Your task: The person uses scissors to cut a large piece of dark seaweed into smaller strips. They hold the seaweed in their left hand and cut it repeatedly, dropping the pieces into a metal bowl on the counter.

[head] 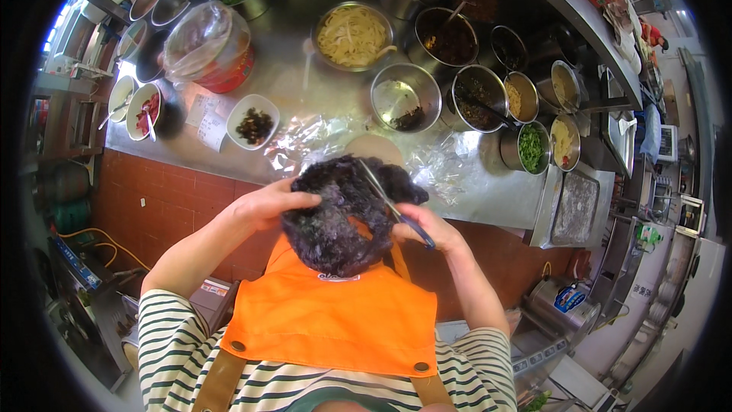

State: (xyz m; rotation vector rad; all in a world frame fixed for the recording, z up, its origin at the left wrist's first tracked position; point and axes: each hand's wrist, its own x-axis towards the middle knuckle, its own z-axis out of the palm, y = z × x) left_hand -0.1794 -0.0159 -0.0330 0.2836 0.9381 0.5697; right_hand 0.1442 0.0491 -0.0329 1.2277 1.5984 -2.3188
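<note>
A large dark purple-black sheet of dried seaweed [337, 223], crumpled and with a hole in it, is held up in front of the orange apron. My left hand [274, 203] grips its left edge, thumb on top. My right hand [426, 228] holds scissors [380, 189] with dark blue handles, their blades lying across the seaweed's right part. Whether the blades are parted is hard to tell. Behind the seaweed, a round tan disc [374, 149] rests on crinkled clear plastic film [311, 137] on the steel table [286, 80].
A white bowl of dark chopped food [253, 126] and paper slips [207, 123] lie left of the film. A mostly bare steel pot [406, 97], noodles in a metal bowl [353, 37] and chopped greens [532, 149] stand beyond. A steel shelf [606, 40] overhangs the right side.
</note>
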